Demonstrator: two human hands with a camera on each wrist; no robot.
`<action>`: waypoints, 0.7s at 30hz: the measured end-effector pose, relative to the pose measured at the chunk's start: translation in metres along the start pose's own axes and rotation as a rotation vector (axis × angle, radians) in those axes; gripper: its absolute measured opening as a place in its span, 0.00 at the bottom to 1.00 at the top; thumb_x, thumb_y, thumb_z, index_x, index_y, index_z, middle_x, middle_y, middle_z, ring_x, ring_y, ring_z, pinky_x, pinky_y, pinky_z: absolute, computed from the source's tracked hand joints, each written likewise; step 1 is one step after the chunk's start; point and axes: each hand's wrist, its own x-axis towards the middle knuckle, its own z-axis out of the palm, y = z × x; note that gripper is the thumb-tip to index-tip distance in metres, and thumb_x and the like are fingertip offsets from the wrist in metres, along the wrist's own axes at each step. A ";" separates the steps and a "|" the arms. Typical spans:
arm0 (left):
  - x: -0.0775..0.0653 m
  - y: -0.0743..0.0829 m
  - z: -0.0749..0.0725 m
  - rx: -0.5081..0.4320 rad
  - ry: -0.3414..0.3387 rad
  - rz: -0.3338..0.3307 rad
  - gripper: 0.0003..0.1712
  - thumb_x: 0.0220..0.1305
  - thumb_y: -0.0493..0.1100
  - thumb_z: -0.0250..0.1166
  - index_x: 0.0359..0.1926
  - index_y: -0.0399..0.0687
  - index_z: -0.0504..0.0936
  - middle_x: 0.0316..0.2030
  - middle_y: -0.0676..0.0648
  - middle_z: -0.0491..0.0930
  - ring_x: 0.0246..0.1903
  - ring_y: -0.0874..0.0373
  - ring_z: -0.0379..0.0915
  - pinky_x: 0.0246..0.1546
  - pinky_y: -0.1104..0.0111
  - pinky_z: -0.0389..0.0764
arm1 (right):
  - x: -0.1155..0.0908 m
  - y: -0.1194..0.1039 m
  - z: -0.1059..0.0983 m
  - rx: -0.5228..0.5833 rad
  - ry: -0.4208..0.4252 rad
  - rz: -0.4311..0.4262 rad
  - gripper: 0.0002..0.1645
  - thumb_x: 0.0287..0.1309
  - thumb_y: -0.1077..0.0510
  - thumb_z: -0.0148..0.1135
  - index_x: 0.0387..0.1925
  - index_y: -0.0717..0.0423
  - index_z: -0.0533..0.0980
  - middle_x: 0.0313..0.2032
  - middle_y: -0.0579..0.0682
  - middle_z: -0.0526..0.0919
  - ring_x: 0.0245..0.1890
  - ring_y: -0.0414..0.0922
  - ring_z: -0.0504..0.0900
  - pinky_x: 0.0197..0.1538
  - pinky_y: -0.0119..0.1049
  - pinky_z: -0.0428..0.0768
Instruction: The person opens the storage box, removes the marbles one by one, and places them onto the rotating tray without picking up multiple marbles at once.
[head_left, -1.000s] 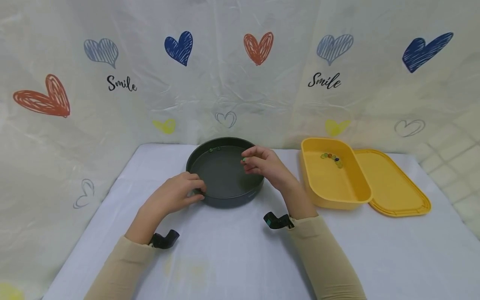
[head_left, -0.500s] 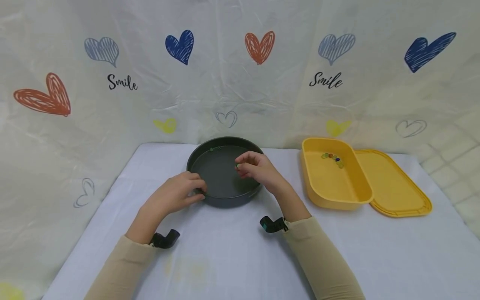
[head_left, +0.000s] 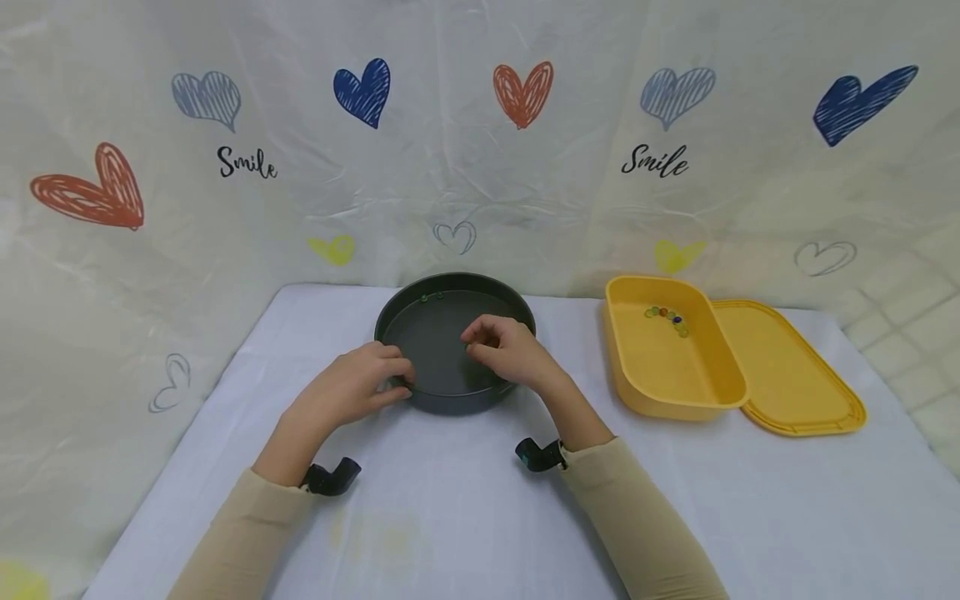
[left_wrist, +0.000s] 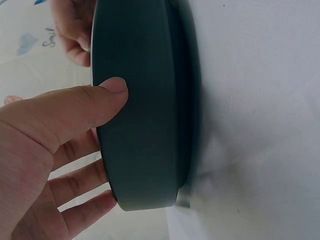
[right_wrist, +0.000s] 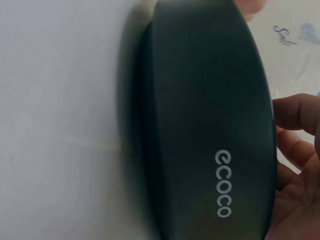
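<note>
While only a speck of it shows, the green bead seems to be pinched at the fingertips of the right hand, above the inside of the dark pan. Compared with one second ago, this hand has moved from the right part of the rim towards the middle of the pan, and it looks lower. For the work with the beads, I judge that the carried one is now well over the pan and not yet let go. On the near left side, the left hand grips the rim as before, thumb outside and fingers inside, and the pan has not visibly shifted. Near its far wall lie two green beads, also unchanged. Well apart to the right, the yellow box holds a row of coloured beads, and the yellow lid lies partly hidden behind it.
</note>
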 end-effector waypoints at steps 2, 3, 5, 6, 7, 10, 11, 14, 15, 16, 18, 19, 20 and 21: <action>0.000 0.001 0.000 -0.003 -0.004 -0.004 0.07 0.58 0.45 0.74 0.36 0.61 0.85 0.36 0.59 0.79 0.37 0.61 0.73 0.38 0.65 0.77 | 0.000 0.000 0.002 -0.064 -0.011 -0.012 0.11 0.62 0.60 0.61 0.45 0.58 0.81 0.35 0.46 0.85 0.33 0.42 0.80 0.38 0.36 0.79; 0.000 0.001 0.000 -0.004 -0.006 -0.006 0.07 0.58 0.45 0.75 0.36 0.61 0.85 0.36 0.59 0.79 0.37 0.60 0.73 0.39 0.65 0.77 | 0.000 0.000 0.002 -0.092 -0.019 -0.018 0.10 0.62 0.60 0.61 0.44 0.57 0.81 0.35 0.45 0.85 0.33 0.42 0.80 0.38 0.35 0.78; 0.000 0.001 0.000 -0.007 -0.010 -0.010 0.07 0.58 0.44 0.75 0.36 0.60 0.85 0.35 0.59 0.79 0.37 0.60 0.73 0.39 0.64 0.77 | 0.000 -0.001 0.004 -0.137 -0.033 -0.027 0.10 0.62 0.59 0.61 0.44 0.56 0.81 0.35 0.44 0.85 0.32 0.41 0.80 0.38 0.36 0.78; 0.000 0.001 0.000 -0.007 -0.011 -0.010 0.07 0.58 0.44 0.75 0.36 0.60 0.85 0.35 0.58 0.79 0.37 0.60 0.73 0.39 0.65 0.77 | -0.001 -0.001 0.005 -0.163 -0.039 -0.028 0.10 0.62 0.59 0.61 0.44 0.56 0.82 0.34 0.44 0.84 0.32 0.41 0.80 0.38 0.36 0.78; -0.001 0.001 0.000 -0.007 -0.012 -0.011 0.07 0.58 0.44 0.75 0.36 0.60 0.85 0.35 0.58 0.79 0.37 0.60 0.73 0.39 0.65 0.77 | -0.001 -0.001 0.005 -0.187 -0.044 -0.031 0.10 0.62 0.59 0.61 0.43 0.55 0.82 0.34 0.43 0.84 0.32 0.41 0.79 0.38 0.36 0.78; -0.001 0.001 0.001 -0.003 -0.012 -0.009 0.07 0.58 0.45 0.75 0.36 0.61 0.84 0.35 0.58 0.79 0.36 0.61 0.72 0.38 0.65 0.76 | -0.001 -0.002 0.008 -0.267 -0.061 -0.027 0.08 0.61 0.59 0.61 0.42 0.53 0.81 0.33 0.42 0.84 0.32 0.40 0.79 0.39 0.36 0.78; -0.001 0.000 0.001 -0.002 -0.010 -0.009 0.07 0.58 0.45 0.75 0.36 0.61 0.84 0.35 0.58 0.79 0.36 0.61 0.72 0.37 0.65 0.76 | -0.001 -0.003 0.008 -0.292 -0.066 -0.025 0.08 0.61 0.59 0.61 0.42 0.52 0.81 0.33 0.41 0.84 0.33 0.39 0.79 0.40 0.36 0.78; -0.001 0.000 0.002 0.003 -0.003 -0.004 0.08 0.58 0.45 0.75 0.36 0.61 0.84 0.34 0.58 0.78 0.36 0.61 0.71 0.37 0.66 0.75 | -0.002 -0.004 0.010 -0.359 -0.079 -0.013 0.08 0.61 0.59 0.61 0.41 0.50 0.81 0.32 0.41 0.83 0.32 0.38 0.79 0.40 0.37 0.78; -0.001 0.001 0.002 0.004 -0.002 -0.005 0.08 0.58 0.45 0.75 0.36 0.61 0.84 0.34 0.58 0.78 0.35 0.61 0.71 0.36 0.66 0.75 | -0.002 -0.004 0.011 -0.375 -0.084 -0.011 0.07 0.60 0.59 0.61 0.41 0.49 0.81 0.32 0.41 0.83 0.32 0.38 0.79 0.40 0.37 0.78; -0.001 0.001 0.002 0.004 0.000 -0.003 0.08 0.58 0.45 0.75 0.36 0.61 0.84 0.34 0.58 0.78 0.35 0.61 0.71 0.36 0.66 0.75 | -0.002 -0.005 0.012 -0.391 -0.086 -0.008 0.07 0.60 0.59 0.61 0.41 0.49 0.81 0.31 0.40 0.83 0.32 0.38 0.79 0.40 0.37 0.78; 0.000 0.001 0.002 0.001 0.001 0.000 0.08 0.57 0.45 0.75 0.35 0.61 0.84 0.34 0.58 0.78 0.35 0.61 0.71 0.36 0.66 0.75 | -0.002 -0.005 0.013 -0.422 -0.088 -0.005 0.07 0.60 0.59 0.62 0.40 0.48 0.81 0.30 0.40 0.83 0.31 0.38 0.79 0.40 0.37 0.77; 0.000 0.001 0.002 0.001 0.001 0.000 0.08 0.57 0.45 0.75 0.35 0.61 0.84 0.34 0.58 0.78 0.35 0.61 0.71 0.36 0.66 0.75 | -0.003 -0.005 0.013 -0.434 -0.088 -0.001 0.07 0.60 0.59 0.62 0.40 0.47 0.81 0.30 0.39 0.83 0.30 0.37 0.79 0.39 0.36 0.77; 0.000 0.001 0.002 0.002 0.000 0.000 0.08 0.58 0.45 0.75 0.35 0.61 0.84 0.34 0.58 0.78 0.35 0.61 0.71 0.36 0.66 0.75 | -0.003 -0.005 0.014 -0.444 -0.089 -0.001 0.07 0.60 0.59 0.62 0.40 0.47 0.81 0.30 0.39 0.83 0.30 0.38 0.79 0.39 0.36 0.77; 0.000 0.001 0.002 0.002 0.000 0.001 0.08 0.58 0.45 0.75 0.35 0.61 0.84 0.34 0.58 0.78 0.35 0.61 0.71 0.36 0.66 0.75 | -0.003 -0.006 0.014 -0.454 -0.089 0.000 0.07 0.59 0.59 0.62 0.40 0.47 0.81 0.29 0.39 0.83 0.29 0.37 0.79 0.39 0.36 0.77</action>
